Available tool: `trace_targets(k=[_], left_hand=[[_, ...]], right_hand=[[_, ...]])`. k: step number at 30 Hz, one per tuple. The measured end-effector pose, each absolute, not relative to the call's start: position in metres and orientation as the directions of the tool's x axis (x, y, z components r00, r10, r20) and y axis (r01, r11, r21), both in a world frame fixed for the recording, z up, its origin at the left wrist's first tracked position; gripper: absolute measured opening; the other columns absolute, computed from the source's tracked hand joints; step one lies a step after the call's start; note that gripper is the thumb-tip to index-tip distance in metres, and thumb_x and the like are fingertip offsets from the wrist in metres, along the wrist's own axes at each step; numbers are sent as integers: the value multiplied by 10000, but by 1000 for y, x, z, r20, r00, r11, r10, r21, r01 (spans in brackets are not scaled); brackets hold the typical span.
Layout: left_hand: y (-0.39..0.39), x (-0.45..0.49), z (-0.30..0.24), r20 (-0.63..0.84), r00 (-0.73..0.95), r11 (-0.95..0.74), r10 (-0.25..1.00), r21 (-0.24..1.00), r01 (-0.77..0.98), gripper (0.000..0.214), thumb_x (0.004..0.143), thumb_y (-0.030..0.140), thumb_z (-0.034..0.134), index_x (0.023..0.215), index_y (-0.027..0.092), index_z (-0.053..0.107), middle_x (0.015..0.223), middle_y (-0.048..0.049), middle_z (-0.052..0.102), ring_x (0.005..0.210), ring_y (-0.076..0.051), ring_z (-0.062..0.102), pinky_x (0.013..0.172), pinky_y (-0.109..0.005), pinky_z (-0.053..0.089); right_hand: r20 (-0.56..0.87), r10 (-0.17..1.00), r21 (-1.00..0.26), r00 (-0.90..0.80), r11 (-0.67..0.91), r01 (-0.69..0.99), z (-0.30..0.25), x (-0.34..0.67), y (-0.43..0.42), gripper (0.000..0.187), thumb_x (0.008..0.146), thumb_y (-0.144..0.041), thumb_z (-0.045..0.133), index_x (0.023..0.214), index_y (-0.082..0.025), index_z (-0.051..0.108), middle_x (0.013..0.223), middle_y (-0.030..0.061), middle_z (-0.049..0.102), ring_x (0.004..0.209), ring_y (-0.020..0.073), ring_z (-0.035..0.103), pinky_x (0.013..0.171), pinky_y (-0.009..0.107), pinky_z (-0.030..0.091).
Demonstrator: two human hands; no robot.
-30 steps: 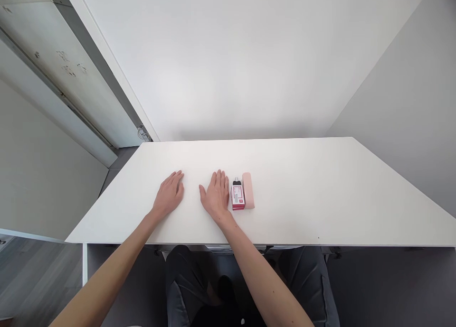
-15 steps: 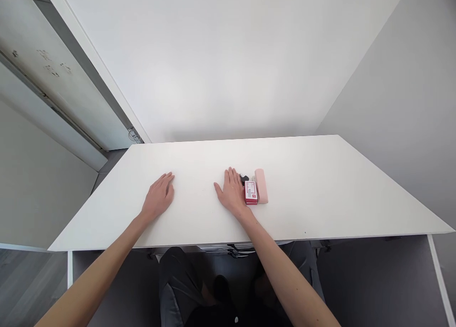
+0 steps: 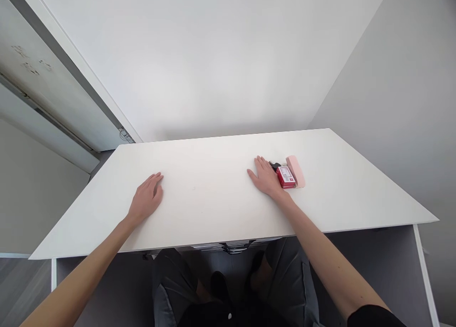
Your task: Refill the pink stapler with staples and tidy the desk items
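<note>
My right hand (image 3: 266, 176) lies on the white desk with its fingers stretched out and the thumb apart. Its outer edge is against a small group of objects. In that group are a red and white box (image 3: 286, 177), a long pale pink case (image 3: 295, 171) on the box's right, and a small black object (image 3: 274, 165) behind the box, partly hidden by the fingers. Something small and pale between the box and the case is too covered to make out. My left hand (image 3: 145, 196) rests on the desk's left part, fingers extended, holding nothing.
The white desk (image 3: 213, 203) runs up to a white wall (image 3: 221, 70) at the back. A grey wall (image 3: 399, 104) stands to the right. At the far left is a door frame (image 3: 81, 66). My legs are below the desk's front edge.
My right hand has slid to the right along the desk, and the box, pink case and black object have shifted right with it. The left hand stays about where it was; the view has turned slightly.
</note>
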State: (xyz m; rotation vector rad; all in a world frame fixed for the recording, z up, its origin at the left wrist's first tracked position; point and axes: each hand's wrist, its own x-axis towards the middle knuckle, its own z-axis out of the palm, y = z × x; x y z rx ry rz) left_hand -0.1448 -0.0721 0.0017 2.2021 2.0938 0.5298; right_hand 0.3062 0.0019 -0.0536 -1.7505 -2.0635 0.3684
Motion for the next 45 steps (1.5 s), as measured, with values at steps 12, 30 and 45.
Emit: trace_targets(k=[12,30,45], left_hand=[[-72,-145,2,192,6,-60,981,277,959,534,1018,374,344,1501,237,526,1631,-42,487,1549,-289,388,1280,-537,315],[-72,-142,2,205,16,-68,979,248,966,559,1015,368,334,1501,178,536,1624,-68,495,1540,-280,400,1273,-502,317],[-88,-110,-7,207,-61,21,976,192,981,632,1035,402,269,1551,110,487,1668,-129,419,1576,-312,330,1284,-543,285]], right_hand=[[147,989,-467,8,62,882,-56,348,0,735,1050,-497,349,1621,-34,341,1727,178,282,1617,320,206,1311,503,197],[143,989,-424,43,22,905,-55,347,-4,663,1068,-457,305,1574,-42,414,1721,191,291,1624,343,164,1287,539,226],[102,957,-261,-271,289,921,-46,336,-34,741,1097,-535,216,1657,-56,294,1762,138,169,1643,269,117,1349,473,109]])
